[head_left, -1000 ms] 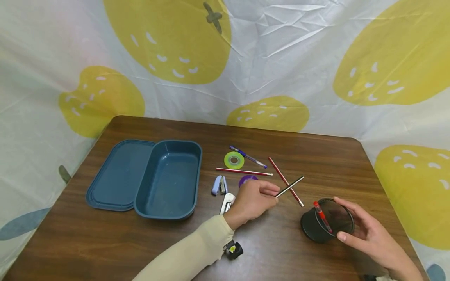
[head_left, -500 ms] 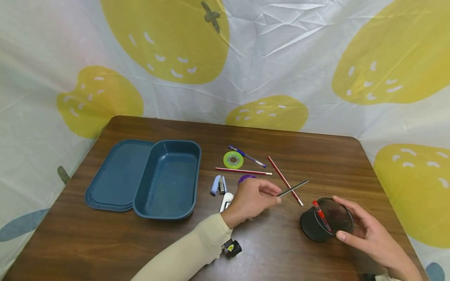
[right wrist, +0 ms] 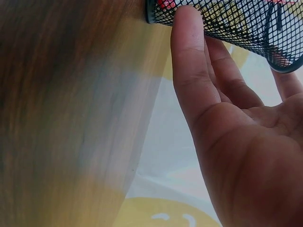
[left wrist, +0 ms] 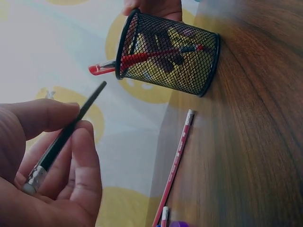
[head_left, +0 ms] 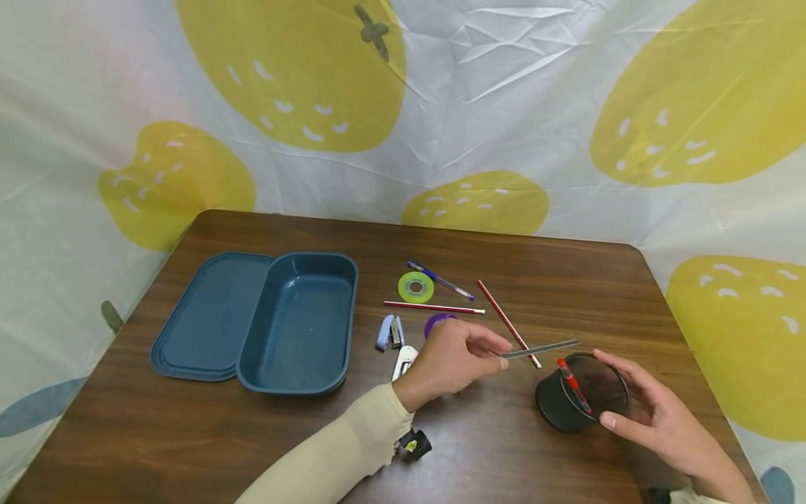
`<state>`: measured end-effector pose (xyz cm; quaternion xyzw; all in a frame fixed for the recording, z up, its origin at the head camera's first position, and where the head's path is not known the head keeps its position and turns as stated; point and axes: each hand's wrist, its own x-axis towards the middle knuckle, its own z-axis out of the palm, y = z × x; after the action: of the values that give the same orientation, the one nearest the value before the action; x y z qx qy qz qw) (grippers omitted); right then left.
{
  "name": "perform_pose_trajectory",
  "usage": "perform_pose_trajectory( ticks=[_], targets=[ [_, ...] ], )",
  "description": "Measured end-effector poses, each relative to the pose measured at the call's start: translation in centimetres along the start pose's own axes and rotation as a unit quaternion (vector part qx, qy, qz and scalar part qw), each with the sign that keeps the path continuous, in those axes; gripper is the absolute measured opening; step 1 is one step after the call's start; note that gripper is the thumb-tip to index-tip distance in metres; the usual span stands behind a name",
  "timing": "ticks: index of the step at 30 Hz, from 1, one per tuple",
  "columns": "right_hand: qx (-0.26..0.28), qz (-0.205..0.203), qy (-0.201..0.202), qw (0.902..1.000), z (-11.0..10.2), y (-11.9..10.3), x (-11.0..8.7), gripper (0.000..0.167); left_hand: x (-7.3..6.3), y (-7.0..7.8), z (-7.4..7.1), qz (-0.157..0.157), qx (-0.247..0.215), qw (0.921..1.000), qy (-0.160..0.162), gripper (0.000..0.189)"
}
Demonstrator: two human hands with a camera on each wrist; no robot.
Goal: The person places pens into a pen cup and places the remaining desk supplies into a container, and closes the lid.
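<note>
Between thumb and fingers, my left hand (head_left: 450,358) pinches a dark striped pencil (left wrist: 59,139). Its white eraser end points toward the palm, and its other end reaches close to the mouth of a black mesh pen cup (head_left: 557,402). A red pen (head_left: 574,385) leans inside that cup with its capped end above the rim. My right hand (head_left: 661,420) grips the cup from the right, thumb and fingers on opposite sides. The right wrist view shows the thumb (right wrist: 189,52) against the mesh. Two red pencils (head_left: 434,307) lie on the table beyond my left hand.
A blue container (head_left: 299,329) stands on the left, overlapping its lid (head_left: 210,318). A blue pen (head_left: 441,281), green tape roll (head_left: 415,287), purple roll (head_left: 437,323), light-blue stapler (head_left: 390,332) and white cutter (head_left: 405,362) lie mid-table, near the left forearm.
The dark pencil has swung flatter and its far end has come right, nearer the cup's rim. My left hand has shifted slightly right. The right hand keeps holding the cup.
</note>
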<state>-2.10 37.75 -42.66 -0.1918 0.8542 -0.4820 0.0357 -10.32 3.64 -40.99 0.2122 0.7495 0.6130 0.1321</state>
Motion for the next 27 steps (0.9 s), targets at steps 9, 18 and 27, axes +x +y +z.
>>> perform_pose_trajectory(
  ticks=[9,18,27],
  targets=[
    [0.001,0.009,-0.009,0.9999,-0.2,0.2,0.0,0.086,0.4,0.5,0.3,0.015,-0.054,0.9977,0.037,0.014],
    [-0.012,0.001,0.004,0.9999,0.0,0.4,-0.1,0.085,0.6,1.2,0.4,0.036,-0.084,0.9952,0.036,0.016],
    [0.005,0.000,0.001,1.0000,0.0,0.2,0.1,0.085,0.6,1.6,0.3,0.050,-0.117,0.9912,0.036,0.021]
  ],
)
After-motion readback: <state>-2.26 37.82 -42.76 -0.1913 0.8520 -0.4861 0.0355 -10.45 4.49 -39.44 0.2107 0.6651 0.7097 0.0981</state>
